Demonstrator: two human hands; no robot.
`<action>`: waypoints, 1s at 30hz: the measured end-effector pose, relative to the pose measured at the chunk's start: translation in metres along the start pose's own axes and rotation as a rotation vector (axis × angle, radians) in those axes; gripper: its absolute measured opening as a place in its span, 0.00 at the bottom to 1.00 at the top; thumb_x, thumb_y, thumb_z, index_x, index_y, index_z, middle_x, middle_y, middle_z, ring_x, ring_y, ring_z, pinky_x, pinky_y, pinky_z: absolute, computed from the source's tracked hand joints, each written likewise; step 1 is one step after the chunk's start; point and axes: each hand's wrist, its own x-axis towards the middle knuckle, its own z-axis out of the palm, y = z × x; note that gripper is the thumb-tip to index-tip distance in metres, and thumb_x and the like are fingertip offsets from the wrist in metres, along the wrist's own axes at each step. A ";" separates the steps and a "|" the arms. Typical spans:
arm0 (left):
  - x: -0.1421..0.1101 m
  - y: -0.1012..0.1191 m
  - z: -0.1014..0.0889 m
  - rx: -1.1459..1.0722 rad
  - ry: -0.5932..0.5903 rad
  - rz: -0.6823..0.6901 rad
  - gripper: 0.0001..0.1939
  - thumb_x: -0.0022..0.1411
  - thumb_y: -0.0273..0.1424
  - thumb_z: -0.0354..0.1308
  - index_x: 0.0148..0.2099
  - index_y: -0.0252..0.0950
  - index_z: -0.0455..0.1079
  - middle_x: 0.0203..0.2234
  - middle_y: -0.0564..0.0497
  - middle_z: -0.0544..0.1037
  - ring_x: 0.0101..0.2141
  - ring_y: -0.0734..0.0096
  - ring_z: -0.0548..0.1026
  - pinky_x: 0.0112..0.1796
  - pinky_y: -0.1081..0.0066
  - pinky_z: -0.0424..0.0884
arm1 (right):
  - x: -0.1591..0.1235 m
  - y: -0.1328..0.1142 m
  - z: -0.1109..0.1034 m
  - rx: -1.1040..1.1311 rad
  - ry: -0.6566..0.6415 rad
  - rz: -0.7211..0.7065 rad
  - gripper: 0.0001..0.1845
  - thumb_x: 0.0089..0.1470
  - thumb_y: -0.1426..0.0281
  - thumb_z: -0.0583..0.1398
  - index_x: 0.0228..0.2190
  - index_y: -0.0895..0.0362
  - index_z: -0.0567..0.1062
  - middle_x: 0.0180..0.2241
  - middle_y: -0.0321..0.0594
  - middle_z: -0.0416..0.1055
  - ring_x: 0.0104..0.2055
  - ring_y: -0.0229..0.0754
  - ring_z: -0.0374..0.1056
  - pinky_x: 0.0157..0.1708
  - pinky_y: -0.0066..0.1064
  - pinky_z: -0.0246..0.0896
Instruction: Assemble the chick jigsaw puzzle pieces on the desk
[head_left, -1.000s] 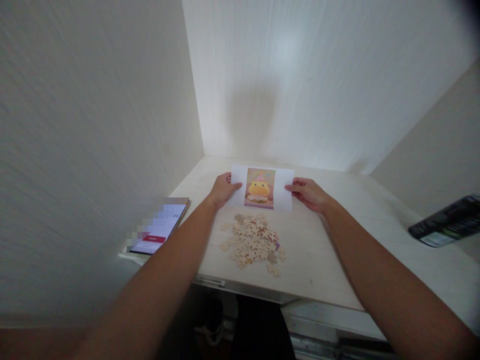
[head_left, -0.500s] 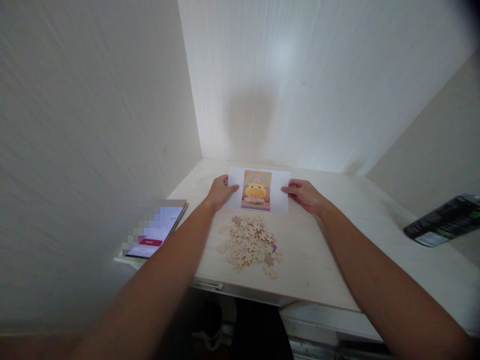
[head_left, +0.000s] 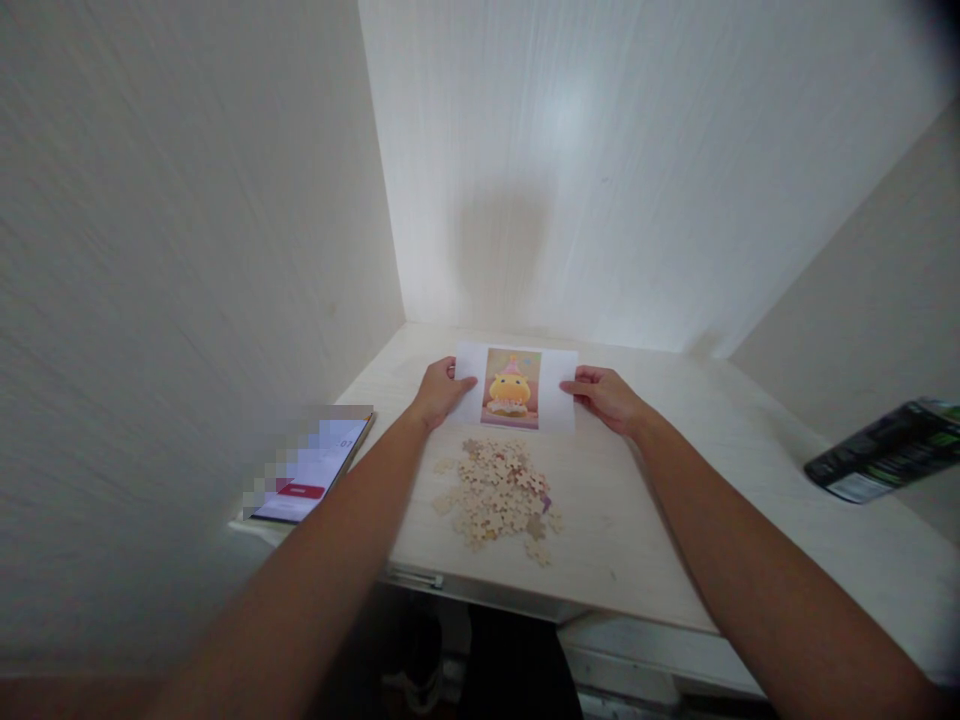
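Left fingers [head_left: 468,384], right fingers [head_left: 572,387] pinch printed sheet [head_left: 513,388] | phone [head_left: 309,462] shows "07" | black canister [head_left: 889,450]: label [head_left: 859,487] unreadable

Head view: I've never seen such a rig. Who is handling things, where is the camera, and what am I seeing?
There is no machine here: a person's bare left hand and right hand hold a white sheet by opposite edges. Printed on it is a yellow character in a pointed hat. The one camera is worn on the head, looking forward and down. Nearer the person, a loose pile of jigsaw pieces lies on the pale table. A device with a lit screen lies to the left, a dark can to the right.
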 end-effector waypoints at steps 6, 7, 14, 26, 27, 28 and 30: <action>-0.002 0.000 -0.001 0.023 0.009 0.022 0.11 0.60 0.22 0.62 0.45 0.30 0.69 0.35 0.50 0.75 0.33 0.69 0.75 0.35 0.67 0.75 | -0.004 -0.005 0.004 -0.027 -0.001 0.000 0.13 0.38 0.68 0.70 0.30 0.57 0.77 0.31 0.38 0.77 0.31 0.37 0.70 0.37 0.31 0.67; -0.002 0.000 -0.002 0.028 0.013 0.023 0.11 0.60 0.23 0.62 0.45 0.30 0.69 0.35 0.50 0.75 0.33 0.69 0.75 0.35 0.67 0.75 | -0.004 -0.006 0.004 -0.029 -0.002 -0.001 0.14 0.38 0.67 0.70 0.30 0.57 0.77 0.31 0.38 0.77 0.31 0.37 0.70 0.37 0.31 0.66; -0.001 -0.003 -0.001 0.074 0.042 0.011 0.09 0.62 0.25 0.62 0.44 0.30 0.68 0.33 0.51 0.74 0.31 0.71 0.74 0.32 0.69 0.75 | -0.006 -0.008 0.006 -0.054 0.000 -0.002 0.14 0.38 0.66 0.70 0.30 0.57 0.77 0.31 0.38 0.76 0.31 0.37 0.69 0.34 0.31 0.65; 0.003 -0.003 0.000 0.406 0.213 0.117 0.23 0.60 0.24 0.61 0.57 0.33 0.62 0.40 0.48 0.72 0.37 0.65 0.73 0.41 0.60 0.74 | -0.003 -0.005 0.004 -0.161 -0.013 -0.039 0.12 0.41 0.65 0.67 0.29 0.58 0.75 0.31 0.38 0.75 0.28 0.35 0.66 0.30 0.30 0.61; 0.002 -0.001 0.000 0.455 0.232 0.134 0.25 0.58 0.23 0.62 0.57 0.33 0.62 0.40 0.48 0.72 0.38 0.64 0.73 0.42 0.59 0.73 | -0.002 -0.005 0.004 -0.181 -0.011 -0.042 0.13 0.41 0.65 0.67 0.30 0.58 0.76 0.31 0.38 0.75 0.29 0.36 0.66 0.29 0.30 0.61; 0.000 0.001 0.001 0.503 0.244 0.150 0.27 0.57 0.23 0.62 0.58 0.34 0.61 0.40 0.47 0.72 0.38 0.64 0.72 0.43 0.59 0.72 | -0.002 -0.004 0.004 -0.204 -0.006 -0.046 0.13 0.42 0.64 0.67 0.31 0.58 0.76 0.31 0.39 0.75 0.29 0.36 0.66 0.29 0.30 0.61; -0.003 0.005 0.004 0.590 0.243 0.178 0.33 0.53 0.21 0.62 0.60 0.34 0.59 0.41 0.47 0.72 0.38 0.63 0.72 0.45 0.58 0.71 | 0.000 -0.002 0.005 -0.258 0.012 -0.058 0.15 0.43 0.64 0.67 0.33 0.58 0.76 0.31 0.39 0.75 0.28 0.36 0.66 0.27 0.29 0.61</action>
